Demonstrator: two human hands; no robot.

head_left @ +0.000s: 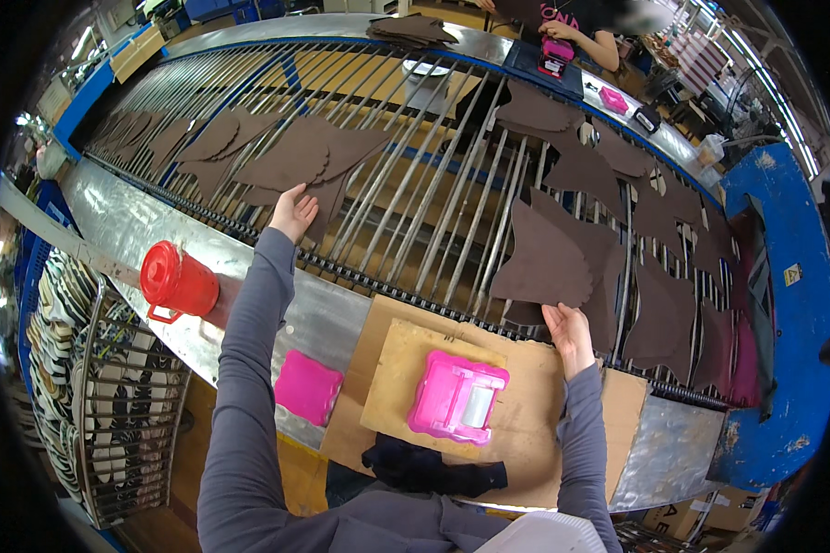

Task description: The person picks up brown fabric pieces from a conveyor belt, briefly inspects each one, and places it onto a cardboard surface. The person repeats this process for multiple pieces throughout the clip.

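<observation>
My left hand (295,214) reaches over the near edge of the slatted conveyor, its fingers apart beside a fanned stack of brown cut pieces (295,155). Whether its fingertips touch the lowest piece is hard to see. On the right, my right hand (570,337) pinches the near edge of a large flat brown piece (539,255) with one scalloped side. That piece overlaps others on the rods. Between my forearms a pink plastic box with a pale roller (477,406) rests on a tan board (387,392).
A red lidded pot (180,279) and a pink plate (308,387) sit on the metal ledge. Cardboard (544,424) and a dark cloth (433,465) lie before me. A wire cart (129,415) stands left. Across the conveyor a person handles a pink box (555,57).
</observation>
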